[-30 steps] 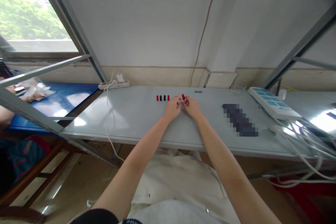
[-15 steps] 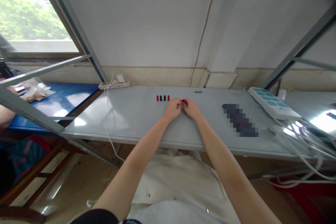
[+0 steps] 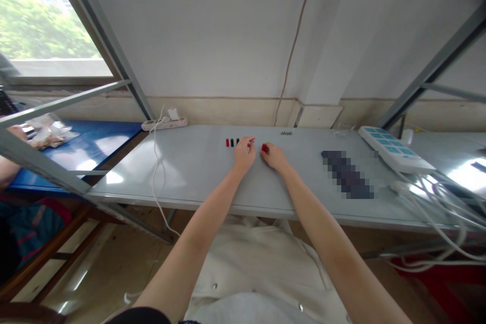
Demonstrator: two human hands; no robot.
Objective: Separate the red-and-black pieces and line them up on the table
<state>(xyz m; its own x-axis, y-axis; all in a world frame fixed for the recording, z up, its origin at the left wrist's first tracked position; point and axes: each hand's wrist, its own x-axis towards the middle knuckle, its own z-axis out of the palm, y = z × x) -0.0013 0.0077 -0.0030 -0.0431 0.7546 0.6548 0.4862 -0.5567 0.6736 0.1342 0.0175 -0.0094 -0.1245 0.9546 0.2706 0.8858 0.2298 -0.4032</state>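
Left hand (image 3: 243, 153): fingers curling at the right end of the red/black cap row (image 3: 232, 142), grip unclear. Right hand (image 3: 274, 157): pinching a red cap (image 3: 264, 148). Both resting on grey desk (image 3: 190, 172).

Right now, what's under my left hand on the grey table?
The left hand covers the right end of a row of small red and black caps; three still show beside it. Any cap beneath the fingers is hidden. Otherwise, only bare grey table.

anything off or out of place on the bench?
Nothing stands out. The red and black caps stand upright in a row by the left hand; the right hand holds a red cap. Cables lie loosely tangled at the right.
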